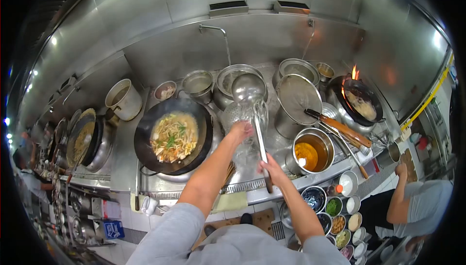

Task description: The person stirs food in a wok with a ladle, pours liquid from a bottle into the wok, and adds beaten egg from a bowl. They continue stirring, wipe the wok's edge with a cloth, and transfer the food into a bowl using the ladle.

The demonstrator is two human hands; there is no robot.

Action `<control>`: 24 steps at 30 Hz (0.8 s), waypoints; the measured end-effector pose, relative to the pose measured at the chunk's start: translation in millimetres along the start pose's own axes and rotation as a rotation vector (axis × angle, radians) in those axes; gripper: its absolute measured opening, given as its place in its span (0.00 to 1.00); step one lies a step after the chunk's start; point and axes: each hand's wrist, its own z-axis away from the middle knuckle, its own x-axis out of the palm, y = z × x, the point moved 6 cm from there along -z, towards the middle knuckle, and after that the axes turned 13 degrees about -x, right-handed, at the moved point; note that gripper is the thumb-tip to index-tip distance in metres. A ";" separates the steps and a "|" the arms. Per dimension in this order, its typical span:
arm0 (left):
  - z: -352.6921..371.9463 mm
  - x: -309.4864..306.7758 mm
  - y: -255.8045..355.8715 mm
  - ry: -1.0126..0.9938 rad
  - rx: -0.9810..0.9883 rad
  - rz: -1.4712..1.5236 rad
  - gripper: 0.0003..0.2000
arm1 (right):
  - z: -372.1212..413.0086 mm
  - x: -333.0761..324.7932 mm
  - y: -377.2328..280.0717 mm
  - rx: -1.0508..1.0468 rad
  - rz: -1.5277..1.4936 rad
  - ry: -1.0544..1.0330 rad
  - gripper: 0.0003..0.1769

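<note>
My right hand (pixel 273 168) is wrapped round the long metal handle of a ladle (pixel 249 88), whose round bowl lies over the pots at the back of the range. My left hand (pixel 241 130) reaches in beside the handle; its fingers are blurred among clear, glassy streaks that look like splashing water. A perforated strainer (pixel 234 113) sits just beyond that hand. To the left, a black wok (pixel 145 141) holds noodles (pixel 174 138) with green shreds and pale broth.
At right stand a tall pot under a fine-mesh strainer (pixel 300 99), a pot of orange oil (pixel 307 156) and wooden-handled tools (pixel 347 131). Flames (pixel 355 73) rise beside another wok (pixel 361 102). Ingredient bowls (pixel 334 207) line the lower right, near another person (pixel 420 207). A tap (pixel 225 37) runs behind.
</note>
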 end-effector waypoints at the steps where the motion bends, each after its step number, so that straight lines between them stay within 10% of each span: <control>1: -2.2 -6.0 4.2 0.010 0.003 0.004 0.06 | -31.8 -10.7 14.8 0.024 0.065 -0.033 0.16; 7: 85.5 -45.3 -38.7 0.549 0.533 -1.141 0.18 | -169.5 10.1 86.3 -0.160 0.257 0.241 0.12; 10: 77.7 -104.4 -77.6 0.710 0.337 -0.969 0.19 | -157.2 65.7 83.5 -0.246 0.178 0.236 0.08; 14: 88.0 -128.1 -103.2 0.641 0.476 -1.023 0.19 | -200.6 89.6 -21.8 -0.276 0.107 0.143 0.12; 18: 111.3 -66.2 -56.8 0.246 0.105 -0.854 0.20 | -167.3 82.4 18.1 -0.166 0.209 -0.026 0.13; 20: 68.0 -81.6 -56.5 -0.080 0.360 -1.271 0.15 | -131.2 57.0 54.1 -0.061 0.378 -0.142 0.14; 24: 132.8 -103.3 -42.3 0.121 0.549 -1.516 0.12 | -72.4 -16.1 75.4 -0.012 0.980 0.094 0.21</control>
